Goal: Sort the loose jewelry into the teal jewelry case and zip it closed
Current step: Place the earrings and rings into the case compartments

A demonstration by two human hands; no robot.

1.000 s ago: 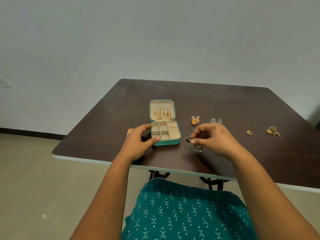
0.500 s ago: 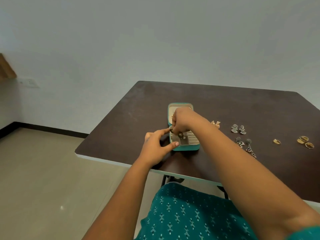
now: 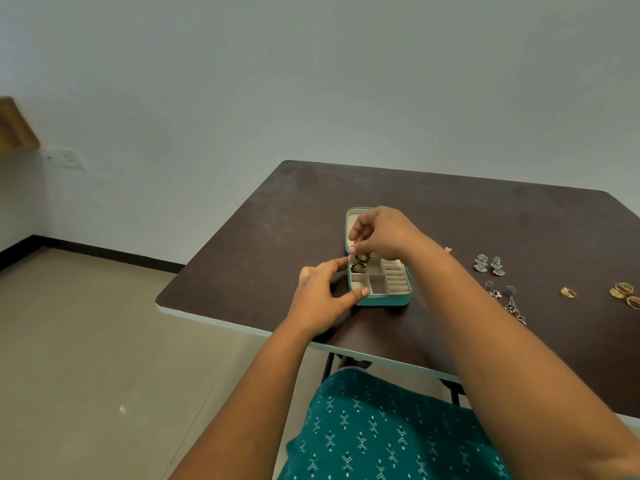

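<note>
Over the open case [image 3: 379, 289] on the table [image 3: 277, 237], the right hand [image 3: 381, 233] pinches a dark earring [image 3: 362, 257]. The left hand [image 3: 318, 296] grips the case's near-left corner. Lowering the earring fully into the far-left compartment before release should keep it from snagging.

Table [image 3: 450, 216]: dark brown wood-look top, matt, faintly scuffed, with a pale smooth edge strip. Jewelry case [image 3: 384, 300] beside the left hand [image 3: 320, 299]: teal shell, leather-like, low sheen; beige velvety matt lining. Dark earring [image 3: 363, 258] pinched under the right hand [image 3: 384, 233]: dull antiqued metal. Silver earrings [image 3: 488, 264] right of that hand: oxidised, matt metal. Gold rings [image 3: 623, 294] farther right: polished, glossy metal.
</note>
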